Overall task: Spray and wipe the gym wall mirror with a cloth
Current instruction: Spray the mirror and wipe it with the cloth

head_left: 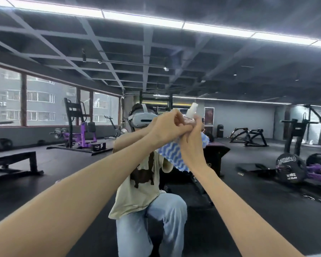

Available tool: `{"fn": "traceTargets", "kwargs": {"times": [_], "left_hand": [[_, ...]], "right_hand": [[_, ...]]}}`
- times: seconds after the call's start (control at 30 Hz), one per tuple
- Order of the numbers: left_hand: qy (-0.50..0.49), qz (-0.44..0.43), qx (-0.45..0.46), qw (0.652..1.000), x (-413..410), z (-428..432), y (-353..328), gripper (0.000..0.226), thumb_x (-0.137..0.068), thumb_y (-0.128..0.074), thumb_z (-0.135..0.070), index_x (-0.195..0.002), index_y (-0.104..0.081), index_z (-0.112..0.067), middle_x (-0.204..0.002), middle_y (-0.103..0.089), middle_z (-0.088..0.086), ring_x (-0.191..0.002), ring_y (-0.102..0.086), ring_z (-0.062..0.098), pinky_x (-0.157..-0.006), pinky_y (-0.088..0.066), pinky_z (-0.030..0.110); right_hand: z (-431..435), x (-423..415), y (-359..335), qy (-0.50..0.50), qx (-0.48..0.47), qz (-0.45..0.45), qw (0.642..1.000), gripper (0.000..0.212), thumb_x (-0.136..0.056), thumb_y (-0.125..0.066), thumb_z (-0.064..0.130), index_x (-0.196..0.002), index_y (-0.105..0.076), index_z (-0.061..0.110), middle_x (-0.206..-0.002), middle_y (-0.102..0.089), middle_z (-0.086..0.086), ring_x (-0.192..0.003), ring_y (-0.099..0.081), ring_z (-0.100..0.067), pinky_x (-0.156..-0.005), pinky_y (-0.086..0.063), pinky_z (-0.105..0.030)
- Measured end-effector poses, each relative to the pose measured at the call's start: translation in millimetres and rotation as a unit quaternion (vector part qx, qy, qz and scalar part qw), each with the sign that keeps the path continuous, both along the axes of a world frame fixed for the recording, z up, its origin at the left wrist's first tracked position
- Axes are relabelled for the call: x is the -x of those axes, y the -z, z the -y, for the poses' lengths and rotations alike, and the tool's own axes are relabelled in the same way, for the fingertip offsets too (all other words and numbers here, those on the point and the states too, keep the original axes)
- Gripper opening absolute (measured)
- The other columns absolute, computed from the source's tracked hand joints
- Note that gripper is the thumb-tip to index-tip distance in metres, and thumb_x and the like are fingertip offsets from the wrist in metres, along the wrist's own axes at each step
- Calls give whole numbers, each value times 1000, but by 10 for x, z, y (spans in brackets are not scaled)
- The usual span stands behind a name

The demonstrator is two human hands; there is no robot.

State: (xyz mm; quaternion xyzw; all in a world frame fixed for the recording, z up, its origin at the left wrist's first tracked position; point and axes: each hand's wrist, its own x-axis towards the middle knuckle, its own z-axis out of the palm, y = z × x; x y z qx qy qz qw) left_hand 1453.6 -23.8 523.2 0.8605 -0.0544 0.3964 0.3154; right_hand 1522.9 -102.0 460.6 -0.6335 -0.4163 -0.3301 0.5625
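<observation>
The wall mirror [248, 80] fills the view and reflects the gym and me, kneeling with a headset on. Both my arms reach forward and meet at head height in front of the glass. A small clear spray bottle [188, 120] with a white nozzle [192, 109] stands upright between my hands. My left hand [167, 127] curls its fingers around the bottle's neck from the left. My right hand [191, 147] grips a blue-and-white wavy cloth [174, 157], which hangs below it, and its thumb rests against the bottle's right side. The bottle's base is hidden by my fingers.
Reflected in the mirror are a purple weight machine [82, 134] at the left, a black bench [13, 162] at far left, weight plates [288, 168] on the floor at right, and windows [41, 102] along the left wall.
</observation>
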Motion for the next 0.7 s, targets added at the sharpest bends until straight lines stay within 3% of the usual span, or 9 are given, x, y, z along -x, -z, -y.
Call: {"fn": "traceTargets", "kwargs": {"times": [0.1,0.2,0.27,0.37,0.5,0.57,0.63,0.67,0.7], "left_hand": [[-80,72,32,994,162,-86,-42,26,-86,-68,-31,-93,-53,-11,-85,-59,-2,-81,-56,16,-68,-43,18],[-98,86,38,991,356,-280,-106,26,-87,-65,-29,-93,-51,-8,-86,-63,7,-76,-55,17,-67,-44,27],[-106,83,14,991,456,-360,-206,30,-85,-67,-30,-94,-52,-5,-87,-64,11,-79,-57,22,-73,-48,36],[-130,116,1,985,523,-401,-425,28,-85,-65,-30,-93,-52,-6,-85,-60,5,-79,-54,19,-71,-46,33],[-162,178,-4,971,555,-401,-729,27,-88,-61,-32,-91,-48,-8,-75,-51,-3,-67,-45,10,-58,-37,23],[-167,210,7,963,606,-413,-884,36,-86,-60,-40,-93,-47,-8,-75,-51,-3,-67,-45,11,-59,-37,25],[-171,226,25,959,645,-436,-1020,40,-87,-57,-43,-98,-48,-6,-78,-53,0,-70,-49,16,-63,-40,32],[-176,221,25,959,648,-455,-1069,38,-90,-54,-40,-101,-48,-5,-81,-56,3,-74,-52,19,-65,-42,33],[-184,214,18,959,648,-486,-1108,35,-92,-51,-38,-102,-46,-5,-86,-58,6,-77,-54,21,-66,-44,32]], "right_hand": [[25,-107,240,98,91,111,985,54,-104,-37,39,-151,-26,16,-150,-38,-2,-136,-37,-13,-112,-34,-38],[166,-451,193,276,181,293,897,46,-103,-26,29,-143,-41,11,-150,-35,-7,-138,-34,-23,-109,-32,-62],[201,-677,-177,326,200,275,882,49,-104,-24,30,-147,-39,13,-153,-38,-10,-141,-35,-25,-106,-29,-70],[202,-865,-964,364,115,230,895,53,-101,-27,33,-152,-32,18,-159,-28,-8,-147,-24,-28,-112,-14,-68],[-208,-510,-1739,331,-18,29,943,58,-104,-25,50,-157,-9,31,-165,0,1,-151,4,-26,-114,11,-63],[-600,-253,-1723,311,45,212,926,57,-101,-23,49,-153,-27,28,-162,-19,-3,-150,-14,-32,-111,9,-65],[-719,-279,-1739,311,163,419,837,54,-99,-26,45,-145,-45,25,-154,-39,-7,-143,-32,-37,-109,-6,-70],[-608,-387,-1905,326,199,439,813,53,-99,-25,45,-146,-43,28,-155,-38,-6,-144,-31,-35,-110,-11,-72],[-497,-510,-2097,344,184,407,826,53,-101,-21,47,-150,-34,31,-159,-29,-4,-147,-23,-32,-111,-11,-71]]}}
